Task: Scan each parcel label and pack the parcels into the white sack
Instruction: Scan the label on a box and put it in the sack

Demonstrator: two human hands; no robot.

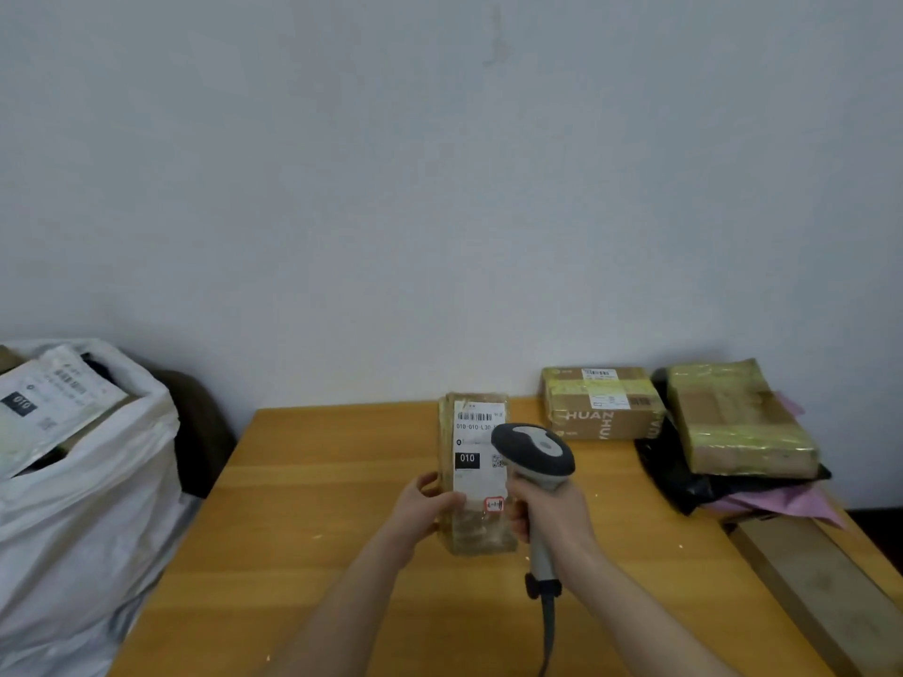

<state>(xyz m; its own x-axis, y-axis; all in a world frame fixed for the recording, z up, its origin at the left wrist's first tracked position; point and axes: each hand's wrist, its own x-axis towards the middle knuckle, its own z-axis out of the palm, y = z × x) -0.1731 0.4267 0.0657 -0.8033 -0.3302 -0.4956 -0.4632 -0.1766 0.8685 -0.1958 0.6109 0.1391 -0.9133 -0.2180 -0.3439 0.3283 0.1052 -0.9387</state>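
Observation:
My left hand point(424, 506) grips the lower left edge of a small tape-wrapped cardboard parcel point(476, 530), held upright over the wooden table point(303, 539). Its white label point(476, 447) with barcode and "010" faces me. My right hand point(552, 517) grips the handle of a grey barcode scanner point(535, 449), whose dark head sits just in front of the label's right side. The white sack point(83, 520) stands at the left, open, with several labelled parcels point(44, 403) showing at its mouth.
At the table's back right lie a "HUAN" cardboard box point(603, 408) and a tape-wrapped box point(738, 422) on top of black and pink mailer bags point(782, 500). The scanner cable point(547, 637) trails toward me. A dark chair point(200, 432) stands behind the sack.

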